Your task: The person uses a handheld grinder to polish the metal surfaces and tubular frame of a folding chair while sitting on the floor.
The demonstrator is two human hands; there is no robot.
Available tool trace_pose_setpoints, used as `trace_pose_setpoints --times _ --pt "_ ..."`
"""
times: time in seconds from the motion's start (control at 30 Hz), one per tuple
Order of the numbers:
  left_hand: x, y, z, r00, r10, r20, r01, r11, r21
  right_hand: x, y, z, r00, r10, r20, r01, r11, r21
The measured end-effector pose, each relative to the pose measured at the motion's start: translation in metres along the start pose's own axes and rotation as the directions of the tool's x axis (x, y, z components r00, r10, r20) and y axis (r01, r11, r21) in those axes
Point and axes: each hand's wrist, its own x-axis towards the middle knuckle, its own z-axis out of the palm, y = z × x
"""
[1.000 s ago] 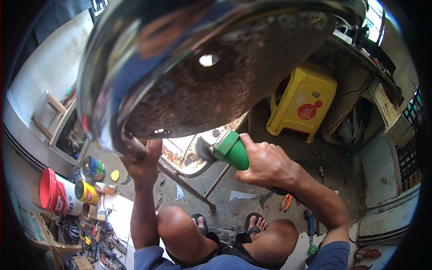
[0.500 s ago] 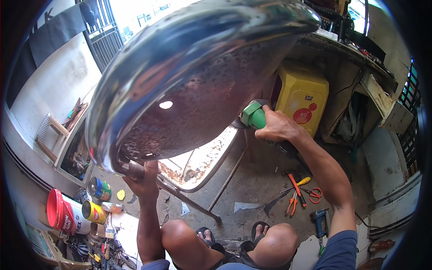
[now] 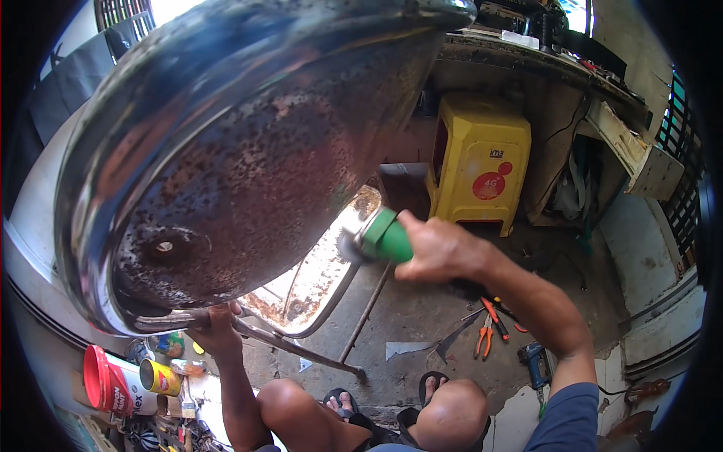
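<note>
A large rusted metal shell with a shiny rolled rim fills the upper left, tilted so its pitted brown face is toward me. There is a small hole near its lower end. My left hand is closed around a metal tube at the shell's lower edge. In my right hand is a green angle grinder, gripped by its body. The grinder's head, blurred by motion, is to the right of the shell's lower edge and appears apart from it. Below the shell, a tubular metal frame reaches down to the floor.
A yellow plastic stool stands under the workbench. Orange-handled pliers and a blue-and-black power tool lie on the floor to the right. A red-and-white paint bucket and a yellow can are at lower left.
The shell has shifted left and down, with my left hand moving along with it. My right hand has brought the grinder down and left, away from the shell's edge.
</note>
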Motion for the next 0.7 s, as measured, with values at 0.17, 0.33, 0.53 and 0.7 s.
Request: trace_pose_setpoints --times 0.17,0.33,0.53,0.7 --pt "0.004 -0.001 -0.007 1.000 -0.020 -0.001 0.020 0.999 0.045 0.039 0.033 -0.022 0.981 0.152 -0.121 -0.149 0.988 0.039" --pt "0.003 0.000 -0.002 1.000 -0.012 0.025 0.011 0.999 0.030 0.046 0.030 -0.025 0.976 0.188 -0.111 -0.187 0.982 0.019" --pt "0.002 0.005 -0.003 0.999 -0.022 0.027 0.019 0.995 0.102 0.028 0.027 -0.018 0.983 0.159 -0.097 -0.154 0.987 0.054" --pt "0.005 0.002 -0.007 1.000 0.012 0.027 -0.016 0.990 0.138 0.012 0.024 -0.012 1.000 -0.018 0.003 0.018 1.000 -0.026"
